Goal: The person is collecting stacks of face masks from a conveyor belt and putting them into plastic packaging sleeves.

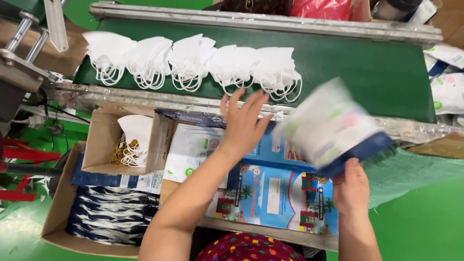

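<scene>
White face masks (pixel 193 60) lie in an overlapping row on the green conveyor belt (pixel 367 72), about six stacks, beyond both hands. The left hand (pixel 241 123) is spread open, fingers extended, holding nothing; it hovers just short of the belt's near rail, close to the right end of the row. The right hand (pixel 350 186) is closed on the lower edge of one pouch (pixel 331 128), white with a dark blue base and blurred. One small cardboard box (pixel 99 140) at left contains more masks. Flat printed packages (pixel 278 195) lie beneath the hands.
</scene>
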